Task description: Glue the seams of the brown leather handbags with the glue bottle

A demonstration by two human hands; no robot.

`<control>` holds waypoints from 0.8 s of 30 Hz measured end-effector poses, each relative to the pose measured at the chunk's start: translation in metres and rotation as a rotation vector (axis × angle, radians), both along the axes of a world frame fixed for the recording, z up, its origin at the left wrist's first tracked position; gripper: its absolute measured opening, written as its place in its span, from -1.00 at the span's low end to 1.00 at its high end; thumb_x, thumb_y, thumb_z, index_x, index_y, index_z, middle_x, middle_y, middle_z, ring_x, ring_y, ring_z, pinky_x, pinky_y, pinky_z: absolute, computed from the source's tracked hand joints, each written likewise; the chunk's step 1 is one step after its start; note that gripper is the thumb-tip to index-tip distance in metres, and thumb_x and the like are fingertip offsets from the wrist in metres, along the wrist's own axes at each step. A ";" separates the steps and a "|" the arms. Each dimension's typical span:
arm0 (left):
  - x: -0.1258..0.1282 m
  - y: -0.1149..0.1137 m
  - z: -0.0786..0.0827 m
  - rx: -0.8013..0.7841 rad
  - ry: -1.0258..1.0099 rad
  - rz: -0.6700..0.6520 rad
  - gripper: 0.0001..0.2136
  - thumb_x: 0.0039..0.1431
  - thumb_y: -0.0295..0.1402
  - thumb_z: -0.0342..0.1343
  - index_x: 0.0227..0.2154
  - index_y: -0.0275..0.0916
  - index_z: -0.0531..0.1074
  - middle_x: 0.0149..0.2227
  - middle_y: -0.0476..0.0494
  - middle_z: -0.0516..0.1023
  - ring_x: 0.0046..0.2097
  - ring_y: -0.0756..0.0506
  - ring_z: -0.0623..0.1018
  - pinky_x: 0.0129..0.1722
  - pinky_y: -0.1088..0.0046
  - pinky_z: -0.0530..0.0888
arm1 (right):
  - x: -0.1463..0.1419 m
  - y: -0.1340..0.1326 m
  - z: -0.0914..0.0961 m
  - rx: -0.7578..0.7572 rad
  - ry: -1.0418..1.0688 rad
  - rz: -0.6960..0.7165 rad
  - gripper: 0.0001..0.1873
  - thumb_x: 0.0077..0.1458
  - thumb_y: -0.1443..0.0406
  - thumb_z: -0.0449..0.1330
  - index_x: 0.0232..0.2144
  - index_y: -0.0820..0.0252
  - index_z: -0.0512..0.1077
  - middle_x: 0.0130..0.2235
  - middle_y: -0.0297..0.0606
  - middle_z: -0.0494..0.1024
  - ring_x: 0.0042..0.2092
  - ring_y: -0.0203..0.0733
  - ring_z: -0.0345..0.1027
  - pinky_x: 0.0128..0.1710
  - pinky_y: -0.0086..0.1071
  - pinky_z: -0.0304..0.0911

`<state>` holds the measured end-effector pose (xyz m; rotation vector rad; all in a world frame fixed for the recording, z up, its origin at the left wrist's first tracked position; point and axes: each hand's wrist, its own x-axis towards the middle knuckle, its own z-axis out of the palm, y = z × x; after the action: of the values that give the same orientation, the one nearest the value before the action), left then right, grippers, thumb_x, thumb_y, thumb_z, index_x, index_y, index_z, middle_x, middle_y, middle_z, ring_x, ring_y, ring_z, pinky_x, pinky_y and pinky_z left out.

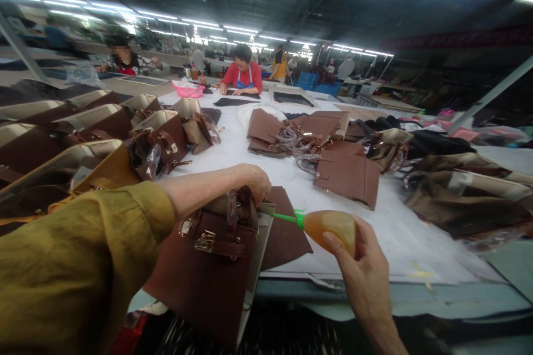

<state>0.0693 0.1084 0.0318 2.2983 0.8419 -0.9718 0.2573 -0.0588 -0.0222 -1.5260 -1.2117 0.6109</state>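
Observation:
My left hand [252, 182] is closed over the top edge of a brown leather handbag [208, 266] that stands at the near edge of the table, with a brass clasp on its front. My right hand [366, 272] grips a small orange squeeze bottle [331, 227] with a green nozzle. The nozzle tip points left and reaches the bag's upper edge, just below my left fingers. A flat brown leather piece [285, 233] lies on the table behind the bag.
Rows of brown handbags [104, 127] stand at the left, and more bags and flaps [350, 175] lie across the white table [400, 233]. Darker bags are piled at the right. A person in red [244, 75] works at the far end, near a pink basin [188, 90].

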 end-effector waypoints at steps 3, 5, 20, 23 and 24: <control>0.000 0.001 -0.003 -0.010 -0.017 0.006 -0.88 -0.29 -0.52 0.15 -0.58 -0.28 0.53 -0.72 -0.05 0.43 -0.63 -0.04 0.36 -0.64 0.51 0.30 | 0.000 -0.003 0.000 -0.022 -0.017 0.001 -0.47 -0.10 0.04 0.26 -0.10 0.16 0.32 -0.21 -0.24 0.47 -0.18 -0.01 0.34 -0.19 -0.23 0.24; 0.001 0.002 -0.005 -0.026 -0.015 0.007 -0.90 -0.31 -0.52 0.14 -0.62 -0.27 0.51 -0.75 -0.03 0.40 -0.65 -0.03 0.35 -0.67 0.53 0.28 | 0.000 -0.004 0.001 -0.027 -0.010 -0.013 -0.48 -0.10 0.04 0.26 -0.11 0.15 0.33 -0.22 -0.25 0.48 -0.20 -0.01 0.35 -0.22 -0.23 0.26; 0.003 -0.003 -0.002 -0.020 0.060 0.035 -0.87 -0.31 -0.51 0.12 -0.58 -0.30 0.52 -0.72 -0.08 0.41 -0.60 -0.08 0.37 -0.57 0.41 0.37 | 0.004 -0.006 -0.003 -0.120 0.064 0.042 -0.49 -0.10 0.03 0.28 -0.12 0.11 0.34 -0.22 -0.28 0.48 -0.19 0.00 0.35 -0.27 -0.21 0.32; 0.003 -0.004 -0.002 -0.018 0.048 0.039 -0.87 -0.29 -0.51 0.12 -0.58 -0.29 0.52 -0.71 -0.07 0.41 -0.60 -0.07 0.36 -0.55 0.40 0.37 | 0.004 -0.012 -0.003 -0.151 0.049 0.064 -0.52 -0.08 0.03 0.27 -0.12 0.07 0.34 -0.23 -0.31 0.48 -0.19 -0.02 0.35 -0.24 -0.20 0.31; 0.003 -0.004 -0.002 -0.017 0.045 0.040 -0.87 -0.29 -0.51 0.11 -0.58 -0.29 0.52 -0.72 -0.06 0.40 -0.60 -0.07 0.36 -0.55 0.41 0.37 | 0.003 -0.013 -0.003 -0.159 0.048 0.068 -0.52 -0.08 0.03 0.27 -0.12 0.07 0.34 -0.23 -0.32 0.48 -0.19 -0.03 0.35 -0.23 -0.20 0.31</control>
<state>0.0727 0.1045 0.0296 2.2443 0.8919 -1.0124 0.2607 -0.0721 -0.0249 -1.5973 -1.2057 0.8005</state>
